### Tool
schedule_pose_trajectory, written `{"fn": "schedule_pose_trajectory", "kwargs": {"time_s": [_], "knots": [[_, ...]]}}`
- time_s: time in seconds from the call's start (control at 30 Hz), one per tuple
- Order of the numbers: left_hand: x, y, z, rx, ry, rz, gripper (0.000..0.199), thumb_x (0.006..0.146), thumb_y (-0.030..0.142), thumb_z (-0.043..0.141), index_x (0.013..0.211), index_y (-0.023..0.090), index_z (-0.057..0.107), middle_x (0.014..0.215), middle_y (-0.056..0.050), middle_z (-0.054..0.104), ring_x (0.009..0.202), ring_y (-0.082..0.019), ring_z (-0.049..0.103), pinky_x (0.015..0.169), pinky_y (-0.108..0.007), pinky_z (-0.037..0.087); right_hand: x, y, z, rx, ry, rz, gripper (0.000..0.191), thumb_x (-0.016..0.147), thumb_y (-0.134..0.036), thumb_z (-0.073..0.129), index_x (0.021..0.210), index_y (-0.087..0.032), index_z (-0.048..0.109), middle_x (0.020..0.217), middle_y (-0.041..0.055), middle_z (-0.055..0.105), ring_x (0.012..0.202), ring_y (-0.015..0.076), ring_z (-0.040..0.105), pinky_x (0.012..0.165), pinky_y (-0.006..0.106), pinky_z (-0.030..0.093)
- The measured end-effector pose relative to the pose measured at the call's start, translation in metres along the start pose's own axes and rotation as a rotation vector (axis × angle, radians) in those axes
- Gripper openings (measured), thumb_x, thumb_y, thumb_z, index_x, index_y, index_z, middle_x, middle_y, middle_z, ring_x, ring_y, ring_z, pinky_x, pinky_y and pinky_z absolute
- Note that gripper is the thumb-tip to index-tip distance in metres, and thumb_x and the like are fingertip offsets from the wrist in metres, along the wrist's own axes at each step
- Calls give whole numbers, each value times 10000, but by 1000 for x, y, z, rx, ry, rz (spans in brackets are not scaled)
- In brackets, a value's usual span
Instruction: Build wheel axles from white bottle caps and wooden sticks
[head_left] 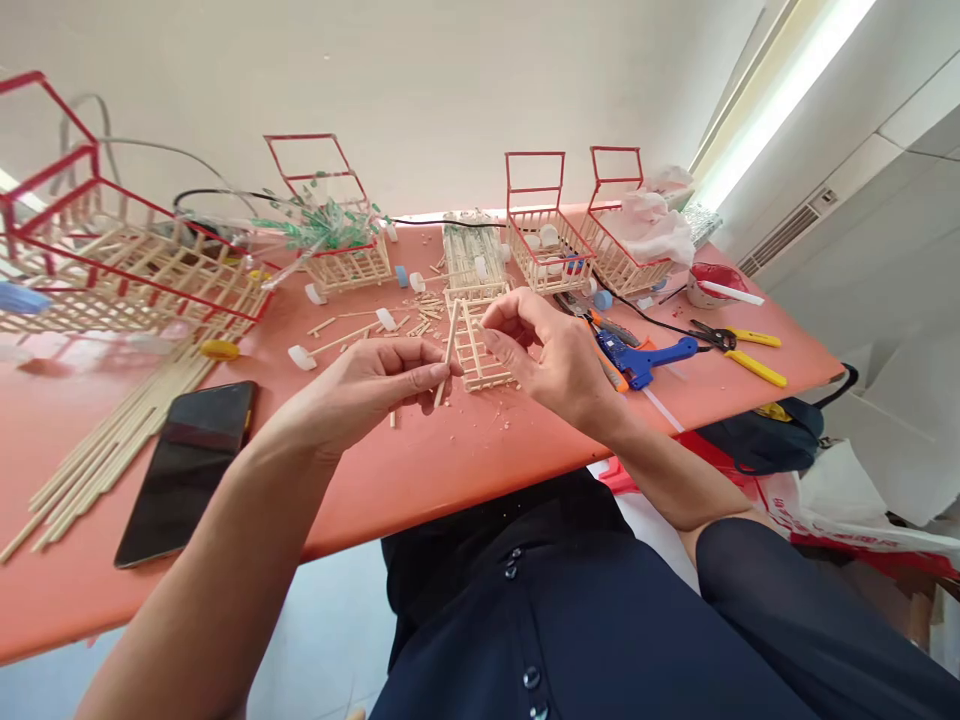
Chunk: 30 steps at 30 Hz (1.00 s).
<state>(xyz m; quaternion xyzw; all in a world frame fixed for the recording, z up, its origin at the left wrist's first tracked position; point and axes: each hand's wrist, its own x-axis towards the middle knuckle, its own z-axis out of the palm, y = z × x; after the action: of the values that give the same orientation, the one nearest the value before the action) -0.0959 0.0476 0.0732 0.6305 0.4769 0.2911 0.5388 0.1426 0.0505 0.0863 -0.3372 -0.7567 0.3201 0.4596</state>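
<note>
A short wooden stick [453, 335] stands tilted between the thumb and fingers of my left hand [390, 377], which is closed on it. To its right, my right hand [551, 355] has thumb and index finger curled together in a pinch; whatever may be between the fingertips is too small or hidden. Behind and below the hands lies a small lattice frame [487, 378] of wooden sticks on the table, partly covered by the fingers. Cut stick pieces [424, 325] and crumbs are scattered around it.
Small stick baskets [551, 255] with red handles line the wall. Long sticks [112, 440] and a phone [191, 470] lie left. At right are a blue glue gun [645, 358], yellow-handled pliers [756, 367] and a cup of red paint [709, 290]. The orange table's [420, 490] front edge is close.
</note>
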Motion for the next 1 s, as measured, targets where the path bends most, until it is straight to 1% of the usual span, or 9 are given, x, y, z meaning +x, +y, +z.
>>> {"fn": "schedule_pose_trajectory", "kwargs": {"time_s": [0.07, 0.2, 0.4, 0.5, 0.63, 0.73, 0.8, 0.87, 1.0], "knots": [[-2, -2, 3, -16, -15, -17, 443, 870, 632, 790, 871, 188, 791, 692, -38, 664, 604, -131, 560, 496, -223, 407, 6, 2, 1, -35, 15, -34, 175, 1043, -345, 658, 1023, -171, 658, 933, 11, 719, 820, 110, 654, 744, 231, 505], [-7, -6, 6, -82, -24, -19, 486, 865, 666, 796, 797, 185, 783, 674, -43, 668, 615, -119, 543, 542, -221, 399, 9, 11, 4, -33, 0, -22, 231, 1067, -362, 639, 1170, -167, 708, 1052, 48, 767, 914, 135, 705, 829, 251, 555], [-11, -10, 12, -129, 5, 36, 488, 833, 675, 840, 767, 193, 797, 673, -45, 685, 622, -131, 584, 603, -242, 477, 6, 17, 5, -67, -19, 15, 289, 1066, -353, 645, 1264, -163, 737, 938, 21, 751, 802, 119, 647, 784, 244, 552], [-13, -14, 14, -125, 3, 49, 471, 851, 663, 832, 781, 198, 803, 687, -54, 706, 641, -150, 625, 631, -260, 509, 7, 19, 6, -69, -38, 20, 265, 1051, -311, 652, 1252, -163, 741, 972, 26, 772, 818, 120, 670, 783, 241, 552], [-19, -17, 16, -90, -1, 52, 442, 906, 630, 792, 808, 199, 811, 745, -75, 750, 705, -176, 679, 693, -278, 543, 7, 23, 9, -12, -76, -3, 167, 1013, -230, 662, 1129, -143, 744, 1039, 43, 798, 877, 126, 721, 768, 231, 549], [-23, -14, 22, -110, 77, 65, 413, 896, 611, 812, 848, 201, 808, 803, -83, 783, 762, -194, 716, 692, -275, 544, 5, 24, 14, -7, -93, -33, 136, 1015, -205, 646, 1097, -148, 738, 1021, 35, 798, 842, 115, 707, 757, 230, 543], [-24, -12, 28, -163, 162, 83, 385, 874, 587, 846, 927, 208, 802, 778, -63, 781, 740, -188, 714, 658, -265, 533, 4, 23, 18, -35, -112, -58, 122, 1027, -206, 642, 1071, -154, 742, 996, 29, 798, 834, 113, 699, 762, 232, 538], [-23, -11, 34, -189, 224, 113, 381, 896, 571, 833, 979, 200, 800, 751, -52, 771, 714, -174, 703, 664, -262, 535, 2, 22, 21, -75, -116, -90, 124, 1036, -219, 650, 1063, -152, 750, 975, 32, 801, 843, 118, 702, 776, 236, 541], [-21, -13, 46, -245, 315, 117, 384, 928, 542, 808, 1045, 178, 780, 740, -49, 768, 650, -159, 676, 634, -272, 543, -3, 22, 22, -155, -95, -135, 190, 1064, -226, 617, 1143, -149, 772, 1057, 68, 825, 881, 137, 723, 826, 266, 573]]}}
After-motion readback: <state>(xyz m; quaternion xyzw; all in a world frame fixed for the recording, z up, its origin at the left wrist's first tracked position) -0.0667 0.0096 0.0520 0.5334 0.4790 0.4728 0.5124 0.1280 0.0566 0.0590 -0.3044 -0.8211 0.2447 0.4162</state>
